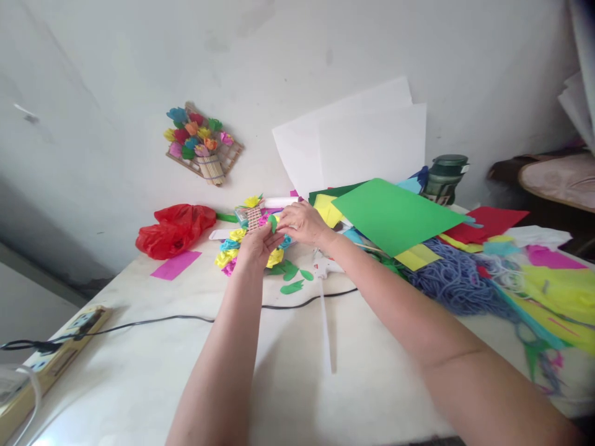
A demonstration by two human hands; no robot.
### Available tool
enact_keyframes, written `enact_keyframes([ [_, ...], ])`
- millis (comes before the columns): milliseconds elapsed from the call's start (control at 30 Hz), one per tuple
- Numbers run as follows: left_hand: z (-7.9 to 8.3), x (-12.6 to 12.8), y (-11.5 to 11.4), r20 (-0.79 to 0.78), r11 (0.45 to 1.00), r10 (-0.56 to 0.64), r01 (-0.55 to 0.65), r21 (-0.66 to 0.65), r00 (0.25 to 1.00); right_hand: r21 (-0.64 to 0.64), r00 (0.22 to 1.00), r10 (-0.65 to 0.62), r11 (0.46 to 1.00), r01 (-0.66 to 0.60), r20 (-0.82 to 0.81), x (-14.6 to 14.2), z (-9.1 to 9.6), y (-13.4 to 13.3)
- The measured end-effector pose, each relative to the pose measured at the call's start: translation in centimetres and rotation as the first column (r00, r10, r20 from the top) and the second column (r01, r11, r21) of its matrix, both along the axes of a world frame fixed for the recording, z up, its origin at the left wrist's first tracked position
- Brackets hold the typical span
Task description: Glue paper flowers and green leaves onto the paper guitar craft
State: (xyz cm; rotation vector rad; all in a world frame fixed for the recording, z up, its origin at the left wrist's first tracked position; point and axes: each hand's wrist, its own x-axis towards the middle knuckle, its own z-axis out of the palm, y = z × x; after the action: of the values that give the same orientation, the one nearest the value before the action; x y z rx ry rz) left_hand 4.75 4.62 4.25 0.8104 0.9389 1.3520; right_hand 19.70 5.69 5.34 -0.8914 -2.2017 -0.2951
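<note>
My left hand (257,246) is closed around a small green paper leaf (272,223), which shows above the thumb. Close against it, my right hand (303,223) has its fingertips pinched together; what lies between them is hidden. Under and around both hands is a group of crepe paper flowers (229,244) in yellow, blue and pink, partly covered by my left hand. Several cut green leaves (292,287) lie on the table just in front of the flowers. A white glue gun (321,265) rests below my right wrist, with a long translucent glue stick (326,334) extending toward me.
A black cable (186,318) crosses the table to a power strip (60,356) at left. A red plastic bag (179,229) sits at back left. Green paper (397,214), coloured sheets and blue yarn (458,282) pile up at right. A flower decoration (199,142) hangs on the wall.
</note>
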Motion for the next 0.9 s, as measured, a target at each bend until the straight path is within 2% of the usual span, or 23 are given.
enact_keyframes([
  [67,-0.6,-0.5,0.1,-0.058,0.997,-0.022,0.026,0.066,0.998,-0.182,0.995,-0.095,0.978,0.099,0.030,0.8,0.5,-0.6],
  [100,-0.8,-0.8,0.1,-0.094,0.996,-0.028,0.036,0.086,0.995,-0.287,0.982,-0.174,0.940,0.186,0.067,1.3,0.8,-0.8],
  [133,-1.0,-1.1,0.1,-0.129,0.995,-0.027,0.039,0.095,0.991,-0.363,0.961,-0.250,0.890,0.276,0.120,1.8,1.0,-1.0],
  [200,-1.2,-1.5,0.0,-0.181,0.995,-0.010,0.028,0.097,0.983,-0.498,0.902,-0.339,0.752,0.431,0.269,2.7,1.3,-1.2],
  [267,-1.1,-1.8,-0.1,-0.204,0.995,-0.006,0.026,0.100,0.979,-0.583,0.854,-0.377,0.623,0.521,0.360,3.4,1.3,-1.4],
  [300,-0.9,-1.9,-0.1,-0.209,0.994,-0.011,0.034,0.107,0.978,-0.607,0.834,-0.386,0.572,0.552,0.394,3.6,1.2,-1.5],
  [367,-0.7,-2.2,-0.2,-0.211,0.991,-0.028,0.055,0.123,0.977,-0.610,0.803,-0.377,0.522,0.596,0.462,4.0,0.7,-1.7],
  [500,-0.4,-2.9,0.0,-0.197,0.989,-0.049,0.075,0.131,0.979,-0.538,0.727,-0.334,0.505,0.675,0.599,4.2,-1.1,-2.1],
  [533,-0.3,-3.1,0.1,-0.194,0.989,-0.042,0.068,0.129,0.980,-0.534,0.709,-0.336,0.480,0.696,0.621,4.2,-1.7,-2.1],
  [633,-0.3,-3.8,0.3,-0.182,0.990,-0.009,0.034,0.138,0.983,-0.569,0.734,-0.344,0.471,0.674,0.585,4.0,-3.4,-2.1],
  [700,-0.3,-4.2,0.4,-0.174,0.988,0.001,0.026,0.154,0.985,-0.606,0.776,-0.357,0.485,0.630,0.521,3.8,-4.0,-2.1],
  [800,-0.3,-4.7,0.5,-0.178,0.986,0.002,0.027,0.164,0.984,-0.591,0.783,-0.357,0.516,0.620,0.509,3.6,-4.1,-2.3],
  [900,-0.3,-5.2,0.6,-0.204,0.989,0.012,0.018,0.146,0.979,-0.510,0.723,-0.317,0.540,0.669,0.613,3.8,-3.2,-2.7],
])
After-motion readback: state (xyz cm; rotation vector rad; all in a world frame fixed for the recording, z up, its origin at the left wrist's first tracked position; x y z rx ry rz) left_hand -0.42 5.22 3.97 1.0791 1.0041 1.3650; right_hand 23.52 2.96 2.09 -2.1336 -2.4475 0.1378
